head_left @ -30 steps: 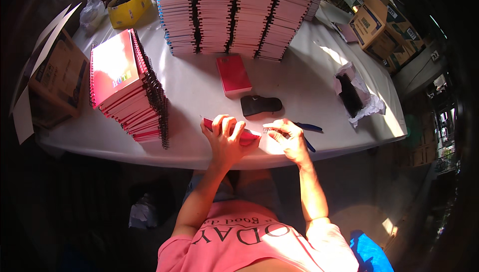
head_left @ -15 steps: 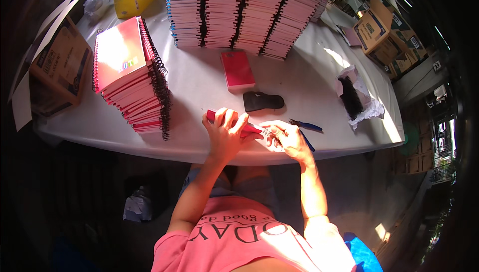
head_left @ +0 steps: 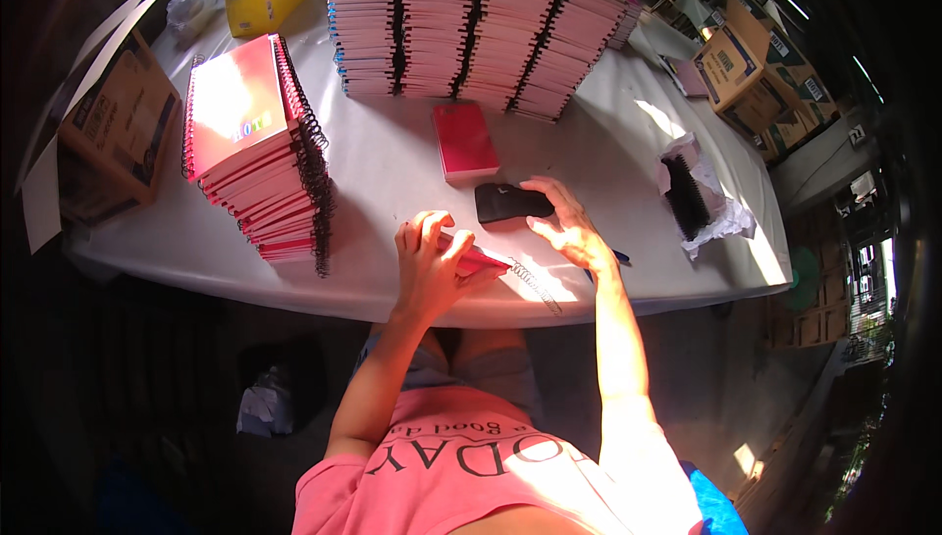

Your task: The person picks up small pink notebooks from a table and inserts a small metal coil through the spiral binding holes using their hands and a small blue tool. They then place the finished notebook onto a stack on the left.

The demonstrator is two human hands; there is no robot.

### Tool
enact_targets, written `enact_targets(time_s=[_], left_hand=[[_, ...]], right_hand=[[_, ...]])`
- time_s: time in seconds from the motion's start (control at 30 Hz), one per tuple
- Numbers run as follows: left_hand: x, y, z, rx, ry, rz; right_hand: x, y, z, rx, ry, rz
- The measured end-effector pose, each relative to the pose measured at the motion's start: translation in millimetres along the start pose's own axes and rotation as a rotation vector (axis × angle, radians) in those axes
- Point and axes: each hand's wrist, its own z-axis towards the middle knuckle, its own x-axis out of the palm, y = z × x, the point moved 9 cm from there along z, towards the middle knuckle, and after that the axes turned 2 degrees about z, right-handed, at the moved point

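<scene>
Notebook (head_left: pixel 471 258), red, lower centre: left hand (head_left: pixel 429 265) is pinning it, grip closed on it; right hand (head_left: pixel 567 226) is lifting away, fingers spread, reaching toward black phone (head_left: pixel 512 203)

The left hand (head_left: pixel 432 260) hides most of the red notebook (head_left: pixel 481 258) beneath it.

Brown cardboard boxes (head_left: pixel 113 133) stand left of the table and stacked boxes (head_left: pixel 751 64) at far right.
</scene>
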Motion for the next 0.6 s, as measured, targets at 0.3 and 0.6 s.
enact_targets(time_s=[0.3, 0.6], left_hand=[[2.6, 5.0, -3.0, 0.001, 0.039, -0.056], [6.8, 8.0, 4.5, -0.003, 0.149, -0.045]], right_hand=[[19.4, 31.8, -14.2, -0.213, 0.336, 1.551], [41.8, 7.2, -12.8, 0.188, 0.425, 1.153]])
